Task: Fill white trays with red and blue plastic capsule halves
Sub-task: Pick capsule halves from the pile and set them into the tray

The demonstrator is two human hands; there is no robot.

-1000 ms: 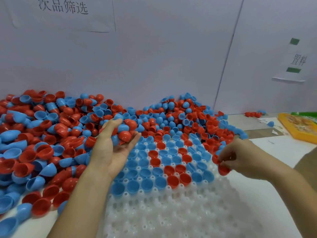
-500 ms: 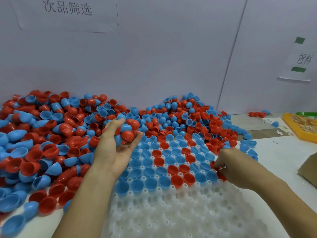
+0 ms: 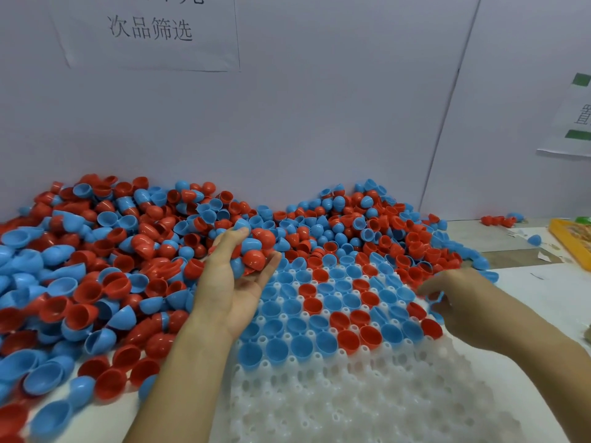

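Cupped palm-up, the left hand (image 3: 235,276) holds a small clutch of red and blue capsule halves (image 3: 254,251) at the far-left corner of the white tray (image 3: 367,398), feeding the work. Right hand (image 3: 460,302) curls over the tray's right edge, fingers pinching what looks like a blue half (image 3: 436,298) by the last filled row. Filling is the step in hand: the tray's far rows hold seated halves (image 3: 323,318), open side up, while its near rows stand bare. Next, I judge, that half must be set cup-up into a free socket. Behind the tray the loose heap (image 3: 105,251) spreads over the tabletop (image 3: 543,292). A wall sheet (image 3: 150,28) above reads 次品筛选; a second notice (image 3: 575,119) is cut off.
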